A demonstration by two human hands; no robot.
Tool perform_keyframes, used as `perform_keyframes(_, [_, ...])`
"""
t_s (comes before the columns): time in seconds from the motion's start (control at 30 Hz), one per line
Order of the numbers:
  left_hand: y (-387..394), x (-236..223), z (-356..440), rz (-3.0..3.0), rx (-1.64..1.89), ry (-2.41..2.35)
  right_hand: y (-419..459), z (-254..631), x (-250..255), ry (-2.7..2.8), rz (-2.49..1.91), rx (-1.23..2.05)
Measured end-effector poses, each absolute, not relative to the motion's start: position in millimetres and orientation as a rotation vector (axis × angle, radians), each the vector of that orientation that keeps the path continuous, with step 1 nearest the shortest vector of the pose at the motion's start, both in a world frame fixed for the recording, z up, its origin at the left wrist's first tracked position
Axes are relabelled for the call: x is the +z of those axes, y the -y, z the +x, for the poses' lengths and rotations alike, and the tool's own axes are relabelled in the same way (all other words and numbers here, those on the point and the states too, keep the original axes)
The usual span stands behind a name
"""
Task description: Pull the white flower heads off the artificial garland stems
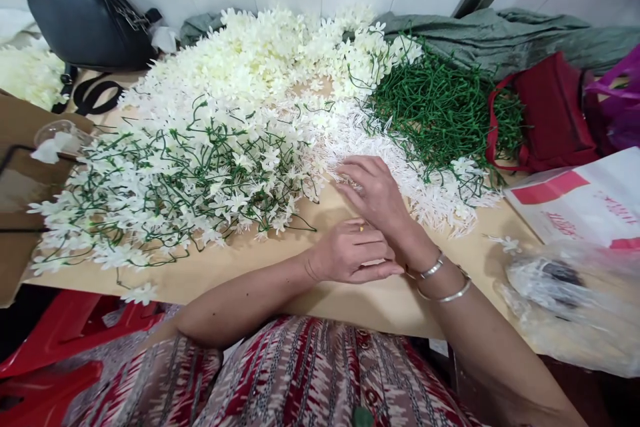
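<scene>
My left hand (353,253) rests low over the table, just in front of my right wrist, with its fingers loosely bent and slightly apart. Nothing shows in it. My right hand (375,190) reaches over the near edge of a pile of thin white stamens (430,207), fingers curved and thumb apart from them. Whitish strands show in that gap; they seem to lie on the pile. Left of both hands spreads a heap of white artificial flowers with green stems (200,173). Loose cream flower heads (250,60) are piled behind, and bare green stems (435,107) lie to the right.
A black bag (85,20) stands at the back left, above a cardboard box (20,180). On the right are a dark red bag (555,110), a white and red paper bag (585,200) and a clear plastic bag (575,307). Red stools (55,333) stand below the table's left edge.
</scene>
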State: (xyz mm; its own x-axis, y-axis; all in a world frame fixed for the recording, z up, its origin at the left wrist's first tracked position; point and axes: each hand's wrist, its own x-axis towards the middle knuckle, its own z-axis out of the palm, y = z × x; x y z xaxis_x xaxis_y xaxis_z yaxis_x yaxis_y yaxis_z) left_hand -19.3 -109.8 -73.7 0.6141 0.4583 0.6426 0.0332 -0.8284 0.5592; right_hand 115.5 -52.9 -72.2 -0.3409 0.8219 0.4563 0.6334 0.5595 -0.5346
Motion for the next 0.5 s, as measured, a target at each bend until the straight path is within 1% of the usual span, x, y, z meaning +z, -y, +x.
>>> perform_keyframes(0.07, [109.0, -73.1, -20.2, 2.334, 1.319, -0.377, 36.5, 100.5, -74.3, 2.195, -1.09, 0.343])
perform_keyframes(0.17, [108.2, -72.3, -21.1, 2.33, 1.413, -0.378, 22.8, 87.6, -79.2, 2.309, -1.105, 0.319])
perform_keyframes(0.27, [108.1, -73.2, -21.2, 2.342, 1.381, -0.437, 22.7, 97.4, -82.4, 2.247, -1.16, 0.309])
perform_keyframes(0.4, [106.4, -74.8, -21.3, 2.328, 1.29, -0.546, 36.4, 134.8, -79.4, 2.112, -1.339, 0.26])
perform_keyframes(0.5, [104.1, -74.1, -21.1, 2.265, 1.267, -0.614, 52.3, 157.7, -74.2, 1.981, -1.349, 0.368])
